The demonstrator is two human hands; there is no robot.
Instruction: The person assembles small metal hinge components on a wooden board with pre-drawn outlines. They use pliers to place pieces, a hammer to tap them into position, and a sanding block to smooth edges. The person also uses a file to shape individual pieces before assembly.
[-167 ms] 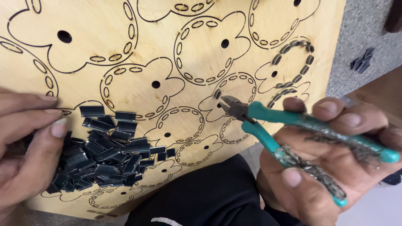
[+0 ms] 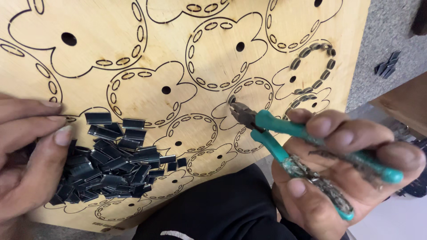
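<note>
A plywood board (image 2: 187,26) with laser-cut flower shapes and rows of oval slots lies across my lap. My right hand (image 2: 342,169) grips teal-handled pliers (image 2: 284,133); the jaws (image 2: 238,109) rest at a slot of a small flower near the board's middle right. My left hand (image 2: 26,155) lies at the board's left edge, fingertips touching a heap of several small dark metal clips (image 2: 106,164). A flower at the upper right has dark clips (image 2: 311,53) set in its slots.
My dark trousers (image 2: 213,209) show under the board's lower edge. On the grey floor at the right lie a few loose dark clips (image 2: 386,64). A brown wooden surface (image 2: 404,102) stands at the right.
The pliers' jaws have moved slightly left and up toward the small flower's slot. My left hand stays on the clip heap.
</note>
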